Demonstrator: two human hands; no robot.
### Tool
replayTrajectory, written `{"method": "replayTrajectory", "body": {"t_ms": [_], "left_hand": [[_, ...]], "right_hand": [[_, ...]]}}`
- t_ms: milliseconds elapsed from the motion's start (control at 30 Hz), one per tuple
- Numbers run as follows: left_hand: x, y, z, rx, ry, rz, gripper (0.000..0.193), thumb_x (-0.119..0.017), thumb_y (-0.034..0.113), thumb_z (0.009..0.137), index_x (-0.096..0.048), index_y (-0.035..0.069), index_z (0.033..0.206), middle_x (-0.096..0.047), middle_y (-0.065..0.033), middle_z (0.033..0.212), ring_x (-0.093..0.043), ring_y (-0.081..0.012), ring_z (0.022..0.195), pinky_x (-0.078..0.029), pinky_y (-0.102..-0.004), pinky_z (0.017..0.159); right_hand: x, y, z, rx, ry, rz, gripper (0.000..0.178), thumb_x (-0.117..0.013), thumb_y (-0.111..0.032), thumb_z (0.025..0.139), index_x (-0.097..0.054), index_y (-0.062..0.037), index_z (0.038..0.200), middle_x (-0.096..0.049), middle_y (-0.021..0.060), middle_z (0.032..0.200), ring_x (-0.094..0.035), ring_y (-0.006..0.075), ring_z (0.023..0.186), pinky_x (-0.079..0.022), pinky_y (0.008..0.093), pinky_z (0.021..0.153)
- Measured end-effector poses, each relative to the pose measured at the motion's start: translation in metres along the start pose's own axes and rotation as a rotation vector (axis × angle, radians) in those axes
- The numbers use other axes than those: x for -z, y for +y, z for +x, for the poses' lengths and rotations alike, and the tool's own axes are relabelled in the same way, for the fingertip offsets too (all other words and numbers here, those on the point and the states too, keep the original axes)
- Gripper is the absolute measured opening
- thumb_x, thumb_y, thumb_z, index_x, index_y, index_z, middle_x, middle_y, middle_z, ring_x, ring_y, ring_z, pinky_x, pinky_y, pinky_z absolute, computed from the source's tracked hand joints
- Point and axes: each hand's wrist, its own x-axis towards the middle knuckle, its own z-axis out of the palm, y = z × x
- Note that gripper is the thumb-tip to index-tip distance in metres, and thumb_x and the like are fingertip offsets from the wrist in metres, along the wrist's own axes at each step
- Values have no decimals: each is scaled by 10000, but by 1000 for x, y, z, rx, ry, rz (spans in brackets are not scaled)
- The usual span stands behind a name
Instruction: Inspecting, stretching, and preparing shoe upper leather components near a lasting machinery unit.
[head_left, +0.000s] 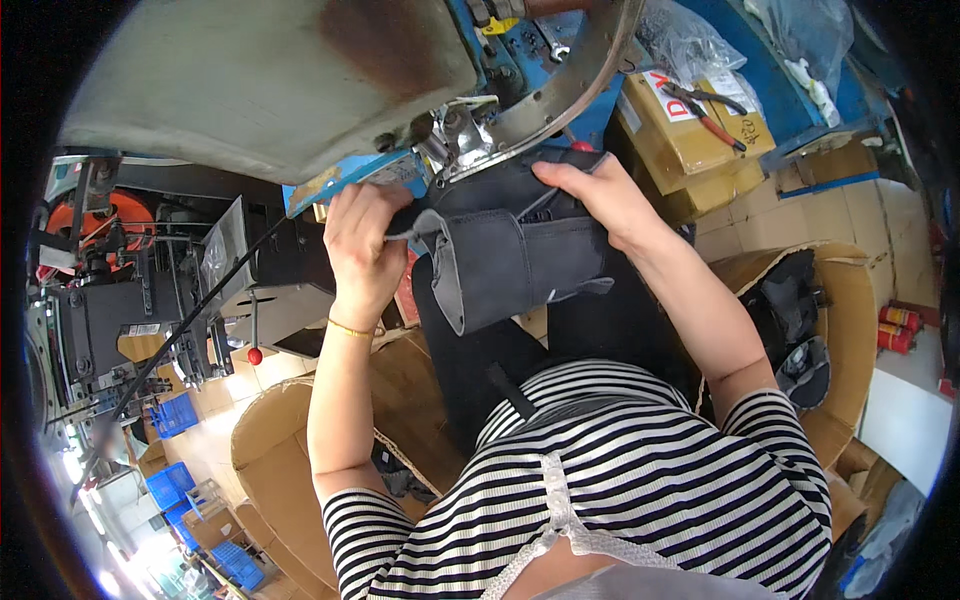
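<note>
A black padded fabric piece [490, 265] with a grey inner side, stitched seams and a strap end hangs folded in front of me. My left hand [362, 245] is closed on its left edge, fingers curled over the cloth. On the upper right side, my right hand [605, 200] grips it with the thumb on top and the fingers hidden underneath. The far edge of the piece lies at the metal head [465, 135] of a machine with a large grey body [270, 85]. Where the cloth meets the metal, I cannot make out whether it sits under the head.
A brown carton [270, 440] stands at my left, another carton [850, 350] with black pieces at my right. Red-handled pliers [715, 115] lie on a taped box [690, 150] at the far right. Dark machinery [110, 320] with a red-knobbed lever [254, 355] is at left.
</note>
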Motion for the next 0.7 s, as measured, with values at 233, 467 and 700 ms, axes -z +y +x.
{"method": "replayTrajectory", "body": {"t_ms": [233,467,700], "left_hand": [[-6,-2,-1,38,-5,-15,375,-566,-121,515,-585,30,857,-611,-77,853,-560,-282,796,-428,-368,724],[-8,-5,-5,34,-29,-8,413,-536,-154,510,-592,3,887,-619,-117,877,-575,-320,848,-455,-377,785],[-7,-5,-4,26,6,-18,381,-569,-129,516,-582,28,863,-609,-89,870,-559,-298,826,-431,-373,743]], "right_hand": [[3,7,5,-12,-2,-26,278,-683,-185,844,-671,64,966,-697,94,870,-652,146,717,-527,276,645],[4,22,5,-69,-11,30,252,-699,-179,848,-657,-20,1039,-681,28,944,-628,98,827,-500,255,724],[3,18,0,17,-15,-22,229,-695,-163,851,-666,-13,1021,-681,22,931,-617,87,824,-494,249,719]]}}
